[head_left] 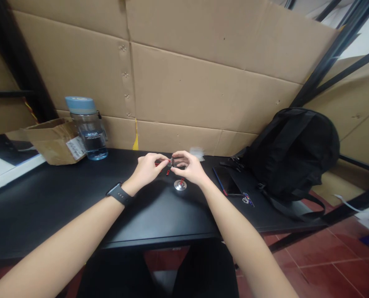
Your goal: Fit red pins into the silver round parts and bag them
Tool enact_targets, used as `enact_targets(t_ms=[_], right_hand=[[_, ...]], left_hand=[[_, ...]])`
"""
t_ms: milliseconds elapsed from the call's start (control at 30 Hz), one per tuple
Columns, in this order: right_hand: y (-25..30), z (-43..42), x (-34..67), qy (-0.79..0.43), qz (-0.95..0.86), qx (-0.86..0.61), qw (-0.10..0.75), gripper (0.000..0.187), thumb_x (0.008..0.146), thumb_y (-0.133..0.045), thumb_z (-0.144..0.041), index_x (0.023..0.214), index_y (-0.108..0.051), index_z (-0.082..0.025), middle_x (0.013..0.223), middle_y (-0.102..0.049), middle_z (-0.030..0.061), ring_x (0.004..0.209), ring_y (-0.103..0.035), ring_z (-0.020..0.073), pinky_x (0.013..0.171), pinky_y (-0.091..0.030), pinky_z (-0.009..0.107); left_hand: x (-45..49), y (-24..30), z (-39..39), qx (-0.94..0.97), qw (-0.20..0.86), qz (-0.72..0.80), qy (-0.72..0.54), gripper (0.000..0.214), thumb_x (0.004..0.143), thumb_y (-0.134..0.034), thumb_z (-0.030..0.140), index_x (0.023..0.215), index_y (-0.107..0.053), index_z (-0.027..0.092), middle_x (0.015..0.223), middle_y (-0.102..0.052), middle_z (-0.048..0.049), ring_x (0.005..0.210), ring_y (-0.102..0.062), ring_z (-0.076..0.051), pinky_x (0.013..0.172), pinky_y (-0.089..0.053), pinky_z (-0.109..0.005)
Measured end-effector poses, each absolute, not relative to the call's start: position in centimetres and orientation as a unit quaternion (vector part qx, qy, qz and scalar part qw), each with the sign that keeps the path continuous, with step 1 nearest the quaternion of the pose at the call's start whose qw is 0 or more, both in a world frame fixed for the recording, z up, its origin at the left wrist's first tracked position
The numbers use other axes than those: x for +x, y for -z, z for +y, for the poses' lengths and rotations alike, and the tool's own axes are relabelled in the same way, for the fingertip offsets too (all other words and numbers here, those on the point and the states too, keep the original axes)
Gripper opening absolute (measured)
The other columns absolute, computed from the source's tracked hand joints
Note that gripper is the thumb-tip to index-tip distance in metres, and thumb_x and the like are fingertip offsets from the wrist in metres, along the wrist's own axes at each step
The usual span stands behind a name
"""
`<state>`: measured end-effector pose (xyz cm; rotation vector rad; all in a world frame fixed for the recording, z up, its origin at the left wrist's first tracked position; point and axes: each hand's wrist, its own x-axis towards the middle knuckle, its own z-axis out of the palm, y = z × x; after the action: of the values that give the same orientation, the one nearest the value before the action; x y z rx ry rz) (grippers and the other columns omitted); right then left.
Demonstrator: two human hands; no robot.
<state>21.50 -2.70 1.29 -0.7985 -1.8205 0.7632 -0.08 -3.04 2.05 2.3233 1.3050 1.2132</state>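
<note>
Above the black table, my two hands meet near the middle of the head view. My right hand (191, 166) grips a small thin metal disc (172, 162) by its rim, edge-on between thumb and fingers. Thumb and forefinger of my left hand (147, 169), which has a dark watch on the wrist, pinch together at the disc's left face; a bit of red shows there, too small to name. Just below the hands, a shiny round metal disc (180, 186) with a red piece at its centre lies on the table. A small red piece (167, 172) lies beside it.
A water bottle (92, 138) with a blue lid and an open cardboard box (55, 142) stand at the left. Toward the right are a phone-like dark slab (229, 182), keys (247, 200) and a black backpack (296, 153). Cardboard sheets (187, 91) wall the back.
</note>
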Motion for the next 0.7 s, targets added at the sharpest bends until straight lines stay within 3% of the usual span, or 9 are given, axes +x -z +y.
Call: enact_targets(t_ms=[400,700], right_hand=[[-1.6,-3.4,20.5,-0.284,-0.752,-0.3,0.513,0.052,0.074,-0.085,-0.032,0.12,-0.063,-0.023,0.12,-0.074,0.0077,0.114,-0.072,0.0231,0.095,-0.059,0.036],[-1.6,-3.4,20.4,-0.302,-0.748,-0.279,0.522,0.054,0.073,-0.086,-0.031,0.12,-0.063,-0.024,0.123,-0.074,0.0094,0.116,-0.072,0.0245,0.095,-0.059,0.038]], left_hand=[[0.6,-0.9,-2.2,0.754,0.282,0.374,-0.46,0.033,0.093,-0.06,0.046,0.1,-0.074,0.018,0.106,-0.079,-0.0094,0.093,-0.072,-0.026,0.083,-0.055,-0.036],[0.6,-0.4,-1.8,0.747,0.263,0.377,-0.48,0.026,0.09,-0.063,0.04,0.096,-0.075,0.018,0.105,-0.079,-0.0102,0.094,-0.073,-0.027,0.084,-0.056,-0.037]])
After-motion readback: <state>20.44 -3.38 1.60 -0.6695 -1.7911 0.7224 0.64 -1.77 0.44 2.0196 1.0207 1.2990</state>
